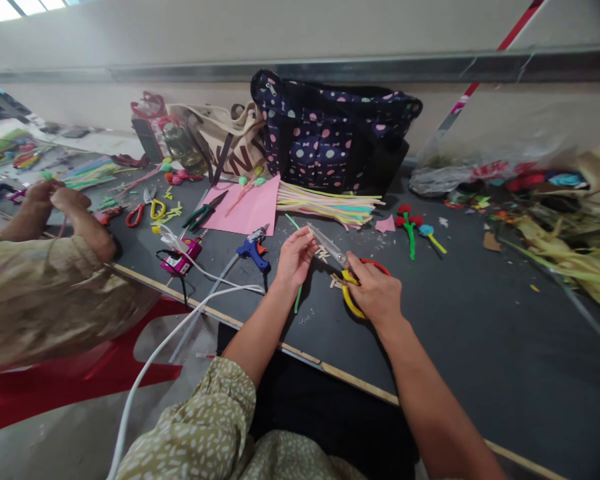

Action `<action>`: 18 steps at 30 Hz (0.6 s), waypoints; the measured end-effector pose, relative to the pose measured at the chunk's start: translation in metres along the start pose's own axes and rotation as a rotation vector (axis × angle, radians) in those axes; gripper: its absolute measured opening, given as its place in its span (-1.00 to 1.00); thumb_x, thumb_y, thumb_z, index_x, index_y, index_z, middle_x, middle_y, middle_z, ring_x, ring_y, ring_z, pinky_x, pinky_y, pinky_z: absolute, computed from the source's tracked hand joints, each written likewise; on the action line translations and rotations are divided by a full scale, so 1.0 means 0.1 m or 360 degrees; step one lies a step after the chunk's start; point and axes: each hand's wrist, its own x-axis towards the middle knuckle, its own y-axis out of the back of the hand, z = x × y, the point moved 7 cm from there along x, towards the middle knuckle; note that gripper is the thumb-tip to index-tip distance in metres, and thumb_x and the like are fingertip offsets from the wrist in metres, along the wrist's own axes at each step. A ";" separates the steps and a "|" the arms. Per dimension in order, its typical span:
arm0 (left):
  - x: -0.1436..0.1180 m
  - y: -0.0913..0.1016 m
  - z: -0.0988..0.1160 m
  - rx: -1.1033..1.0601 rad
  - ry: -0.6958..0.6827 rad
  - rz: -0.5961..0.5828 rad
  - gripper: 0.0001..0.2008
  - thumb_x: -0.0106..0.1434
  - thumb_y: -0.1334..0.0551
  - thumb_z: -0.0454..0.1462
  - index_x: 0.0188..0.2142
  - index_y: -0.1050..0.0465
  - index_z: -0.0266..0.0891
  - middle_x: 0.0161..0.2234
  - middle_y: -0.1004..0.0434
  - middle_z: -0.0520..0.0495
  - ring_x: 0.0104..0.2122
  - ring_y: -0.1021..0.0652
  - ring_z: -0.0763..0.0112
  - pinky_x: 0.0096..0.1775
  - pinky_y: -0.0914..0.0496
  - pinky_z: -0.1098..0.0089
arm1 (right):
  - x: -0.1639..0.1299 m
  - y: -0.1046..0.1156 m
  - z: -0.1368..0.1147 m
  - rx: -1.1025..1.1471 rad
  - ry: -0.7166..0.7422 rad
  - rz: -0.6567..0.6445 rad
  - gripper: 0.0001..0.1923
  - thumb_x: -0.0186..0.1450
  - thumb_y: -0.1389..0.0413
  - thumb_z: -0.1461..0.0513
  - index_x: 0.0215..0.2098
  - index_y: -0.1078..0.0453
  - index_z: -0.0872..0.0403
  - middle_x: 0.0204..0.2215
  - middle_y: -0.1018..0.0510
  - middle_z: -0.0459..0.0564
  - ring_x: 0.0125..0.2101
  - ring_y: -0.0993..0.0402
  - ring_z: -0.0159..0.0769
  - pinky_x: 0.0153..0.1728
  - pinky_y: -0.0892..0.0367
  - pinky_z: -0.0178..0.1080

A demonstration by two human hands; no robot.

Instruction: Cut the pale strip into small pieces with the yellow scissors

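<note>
My left hand [297,259] is closed in a pinch on a green pipe cleaner [298,300], whose two ends stick out above and below the fingers. In my right hand [379,291] are scissors [354,293] with one yellow and one red handle loop. Their blades point up and left and reach my left fingertips; whether anything lies between them is hidden. Small beige cut pieces [336,281] lie under the scissors. A blue glue gun [254,249] rests left of my left hand. Beyond the hands is a bundle of pastel pipe cleaners [330,204].
A pink sheet [253,217] carries dark-handled pliers [206,211]. A dark patterned bag [330,140] stands behind. Red and blue pipe-cleaner flowers [408,230] lie right, near dry husks [590,247]. A white cord [180,313] crosses the table edge. A co-worker's hands [60,200] are at left.
</note>
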 end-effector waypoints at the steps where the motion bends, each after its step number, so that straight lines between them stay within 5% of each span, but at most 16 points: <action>1: 0.00 0.00 0.01 -0.0004 -0.0002 0.0001 -0.76 -0.05 -0.41 -0.39 -0.32 -0.52 -0.27 -0.48 -0.54 0.06 -0.53 -0.50 0.65 -0.36 -0.39 0.57 | 0.00 0.00 0.02 0.0026 -0.0033 0.0004 -0.57 0.30 -0.03 0.12 0.11 -0.40 0.01 -0.34 -0.59 -0.06 -0.41 -0.41 -0.37 -0.46 -0.08 -0.30; 12: 0.00 -0.01 0.04 -0.0030 -0.0041 -0.0026 -0.70 -0.07 -0.41 -0.41 -0.27 -0.54 -0.24 -0.46 -0.53 0.09 -0.52 -0.50 0.67 -0.37 -0.39 0.59 | 0.01 0.01 0.21 0.0220 -0.0293 0.0036 -0.57 0.26 -0.07 0.10 0.09 -0.37 -0.01 -0.25 -0.58 -0.05 -0.25 -0.48 -0.31 -0.35 -0.21 -0.31; 18: -0.04 -0.02 0.14 0.0152 -0.0361 -0.0004 -0.71 -0.05 -0.43 -0.34 -0.26 -0.57 -0.23 -0.39 -0.54 0.06 -0.48 -0.49 0.63 -0.37 -0.39 0.54 | 0.01 -0.02 0.24 0.0196 -0.0334 0.0026 -0.56 0.25 -0.08 0.11 0.08 -0.39 0.00 -0.26 -0.59 -0.01 -0.26 -0.48 -0.26 -0.36 -0.23 -0.29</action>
